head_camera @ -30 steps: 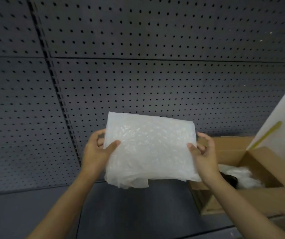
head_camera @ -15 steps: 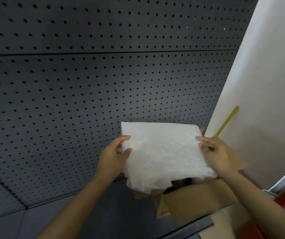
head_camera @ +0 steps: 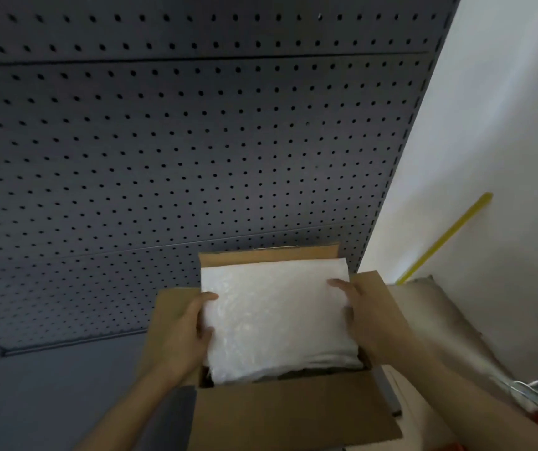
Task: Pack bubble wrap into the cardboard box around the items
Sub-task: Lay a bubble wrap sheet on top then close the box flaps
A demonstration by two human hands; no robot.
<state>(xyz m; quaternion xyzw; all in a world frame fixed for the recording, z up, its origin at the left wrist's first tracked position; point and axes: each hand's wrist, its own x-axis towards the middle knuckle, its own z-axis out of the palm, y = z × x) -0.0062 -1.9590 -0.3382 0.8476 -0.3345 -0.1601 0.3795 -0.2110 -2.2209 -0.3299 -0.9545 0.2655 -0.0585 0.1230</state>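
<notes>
A folded white sheet of bubble wrap [head_camera: 274, 317] lies in the mouth of the open cardboard box [head_camera: 287, 415], covering nearly all of the opening. My left hand [head_camera: 186, 333] grips the sheet's left edge, thumb on top. On the right edge, my right hand [head_camera: 363, 317] holds the sheet with fingers over it. The box flaps stand open on all sides. Only a dark sliver of the items shows under the wrap's near edge.
A dark grey pegboard wall [head_camera: 163, 157] rises behind the box, above a grey shelf surface [head_camera: 33, 395]. A white wall [head_camera: 488, 157] with a yellow strip [head_camera: 446, 239] stands to the right. More cardboard [head_camera: 436, 320] lies right of the box.
Both hands carried the bubble wrap rightward and down, from held up in front of the pegboard to resting in the box opening. The view swung right toward the box.
</notes>
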